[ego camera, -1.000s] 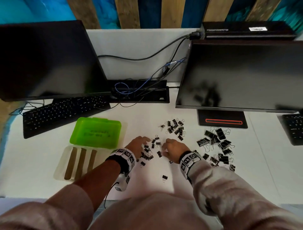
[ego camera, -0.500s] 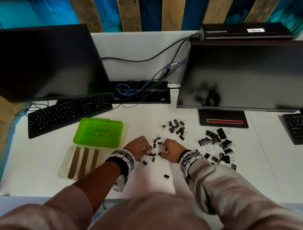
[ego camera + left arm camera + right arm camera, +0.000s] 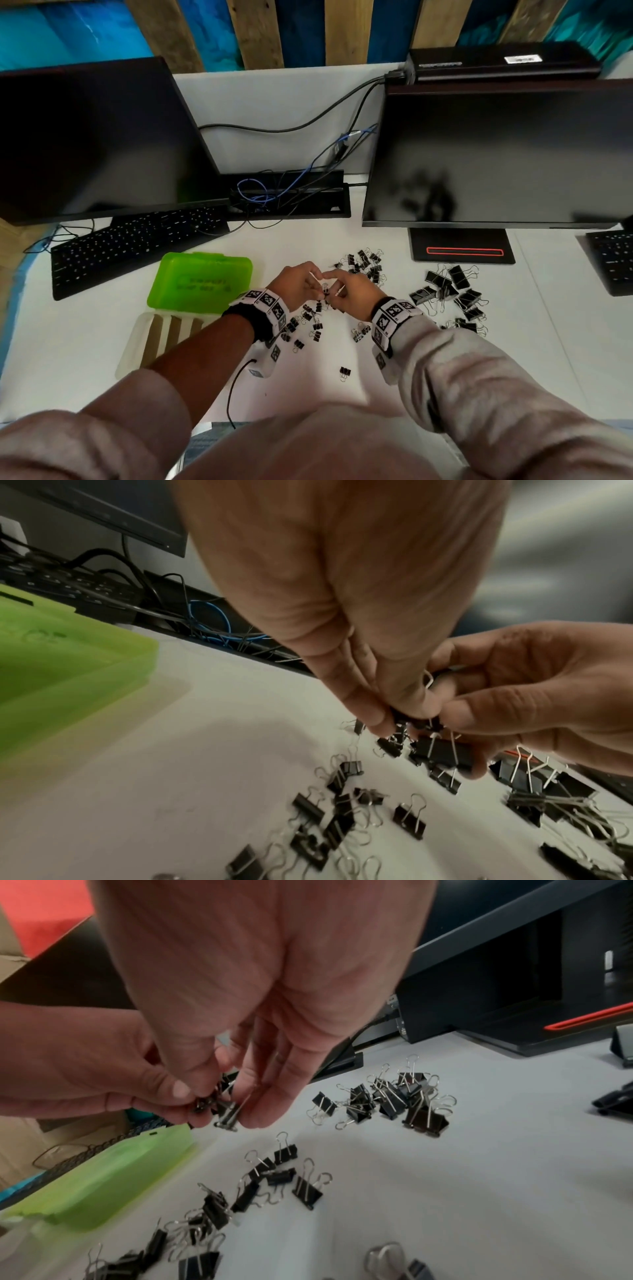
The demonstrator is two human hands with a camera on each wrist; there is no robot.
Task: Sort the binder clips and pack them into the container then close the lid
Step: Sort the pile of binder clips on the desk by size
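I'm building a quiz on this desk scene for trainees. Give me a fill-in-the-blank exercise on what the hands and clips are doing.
1. The left hand and right hand together pinch small black metal binder clips ____ the white desk.
2. The translucent green plastic lid lies to the ____ of both hands.
3. The pile of largest black binder clips lies nearest the ____ hand.
4. The clear divided container holds ____ clips.

Missing words: above; left; right; no

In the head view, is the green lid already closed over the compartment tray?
No. The green lid lies open behind the compartment tray, whose slots show uncovered, with no clips visible in them.
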